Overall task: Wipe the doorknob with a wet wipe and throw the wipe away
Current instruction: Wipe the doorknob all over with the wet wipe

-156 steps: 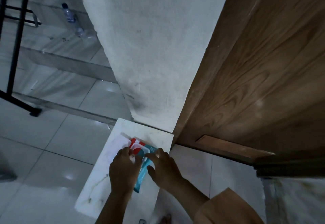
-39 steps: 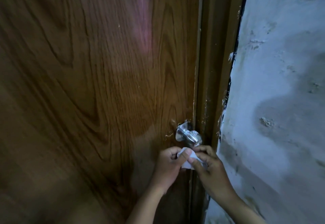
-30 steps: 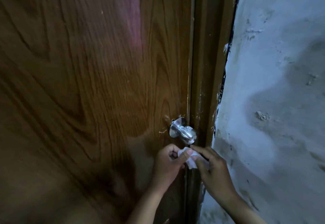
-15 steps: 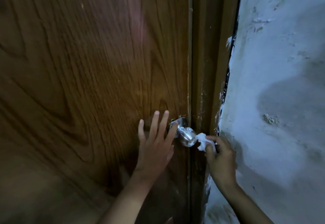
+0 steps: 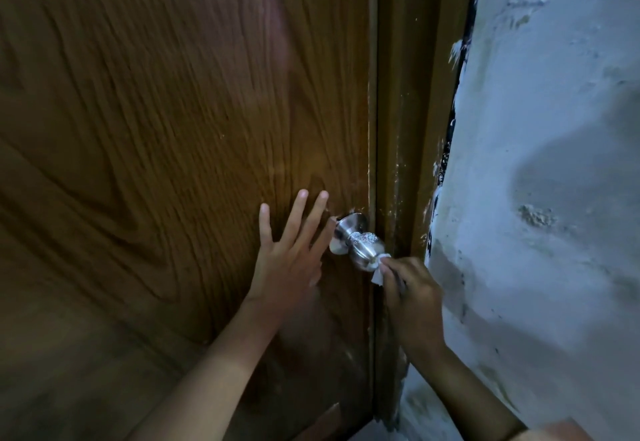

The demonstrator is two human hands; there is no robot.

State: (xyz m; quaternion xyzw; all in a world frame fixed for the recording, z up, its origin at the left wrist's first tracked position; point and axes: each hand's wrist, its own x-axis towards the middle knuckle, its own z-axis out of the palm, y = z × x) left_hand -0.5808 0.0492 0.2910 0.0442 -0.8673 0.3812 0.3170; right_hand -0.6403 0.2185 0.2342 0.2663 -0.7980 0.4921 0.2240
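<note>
While the round silver metal doorknob point(image 5: 363, 246) juts from the brown wood-grain door point(image 5: 173, 129) beside its frame, the right hand point(image 5: 410, 290) pinches a small white wet wipe point(image 5: 379, 269) against it; the left hand point(image 5: 294, 250) lies flat on the door, fingers spread.

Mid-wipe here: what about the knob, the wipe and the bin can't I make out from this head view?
- Wet wipe: mostly bunched inside the right hand; its size and how dirty it is are hidden.
- Doorknob: its underside and far side face away from the camera.
- Left hand: its palm faces the door, so contact cannot be confirmed.
- Bin: none in frame.
</note>
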